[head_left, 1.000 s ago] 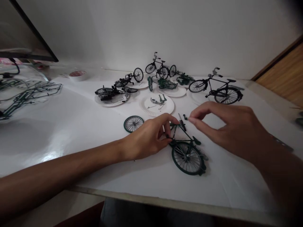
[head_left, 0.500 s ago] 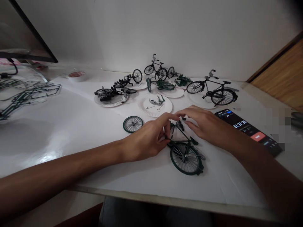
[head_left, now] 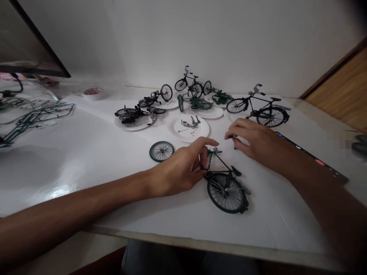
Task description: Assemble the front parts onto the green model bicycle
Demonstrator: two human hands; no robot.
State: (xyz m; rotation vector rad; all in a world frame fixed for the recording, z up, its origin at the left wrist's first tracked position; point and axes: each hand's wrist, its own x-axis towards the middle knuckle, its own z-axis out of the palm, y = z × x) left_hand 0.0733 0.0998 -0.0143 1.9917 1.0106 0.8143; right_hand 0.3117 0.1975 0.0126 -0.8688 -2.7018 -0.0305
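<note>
My left hand [head_left: 179,170] grips the frame of a dark green model bicycle [head_left: 222,179] near the rear wheel, with its fingertips on a thin tube. The model lies on its side on the white table top [head_left: 114,152]. My right hand [head_left: 254,138] hangs just right of the model, thumb and fingers pinched on a small dark part [head_left: 235,142] that is mostly hidden. A loose spoked model wheel [head_left: 161,151] lies left of my left hand. Just behind my hands, a paper plate [head_left: 203,131] holds small grey and green parts.
Several finished or partial model bicycles stand on paper plates at the back, including a black one [head_left: 258,109]. A phone [head_left: 318,163] lies under my right forearm. Green parts on sprues [head_left: 37,120] lie at left, beside a tape roll [head_left: 94,93].
My right hand has moved right, away from the model, and its pinched fingers have dropped lower. My forearm now covers most of the phone. My left hand stays on the frame.
</note>
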